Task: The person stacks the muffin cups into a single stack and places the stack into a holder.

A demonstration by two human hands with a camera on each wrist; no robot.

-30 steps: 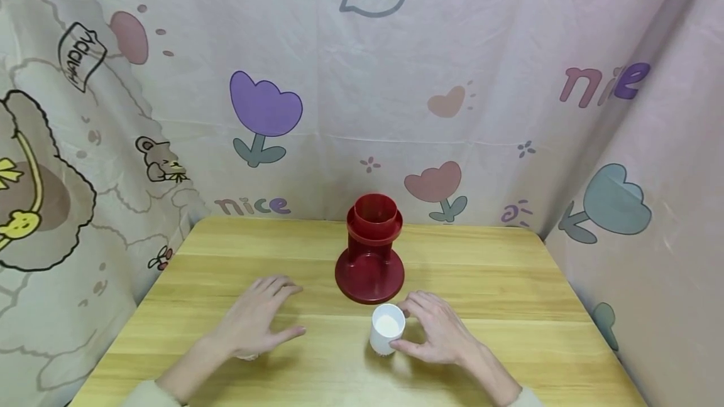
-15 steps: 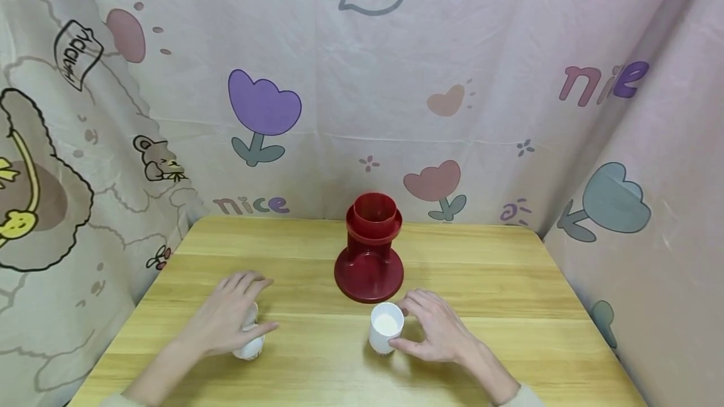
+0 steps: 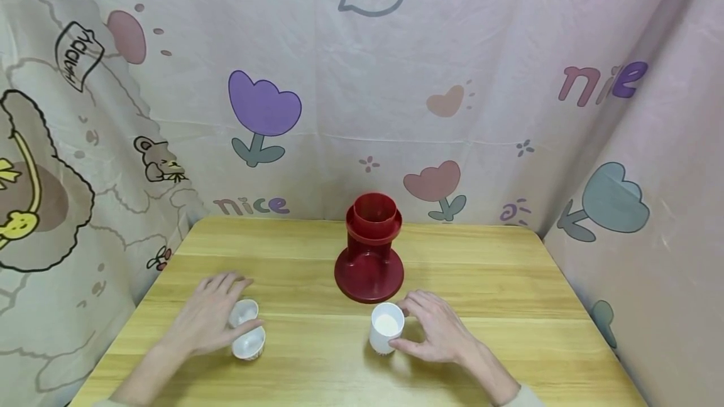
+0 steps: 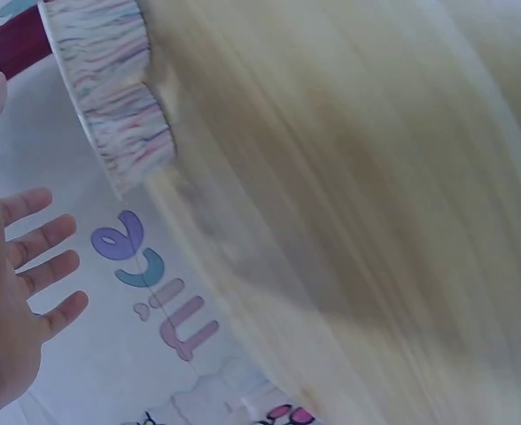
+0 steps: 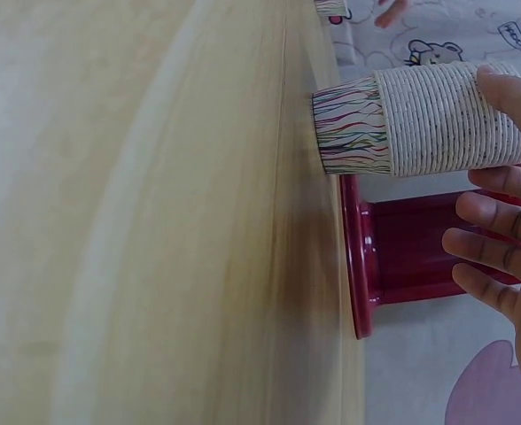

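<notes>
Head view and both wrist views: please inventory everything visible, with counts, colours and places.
cups: 2, white with coloured streaks, on the table at its left
cup stack: 1 (nested cups too many to count surely), same colours, upright at the table's near middle
holder: 1, dark red, behind the cup stack
table: 1, light wood, under everything
curtain: panel count unclear, pale with prints, behind and beside the table
sleeves: 2, pale, bottom edge
left hand: 1, bare, by the cups
right hand: 1, bare, around the cup stack

Cup stack (image 3: 387, 328): nested, upright, colour-streaked sides, midway between the bench (image 3: 475, 275)'s side edges
Near cup (image 3: 249, 345): white inside, upright, toward the left edge
Far cup (image 3: 243, 311): likewise, just beside it
</notes>
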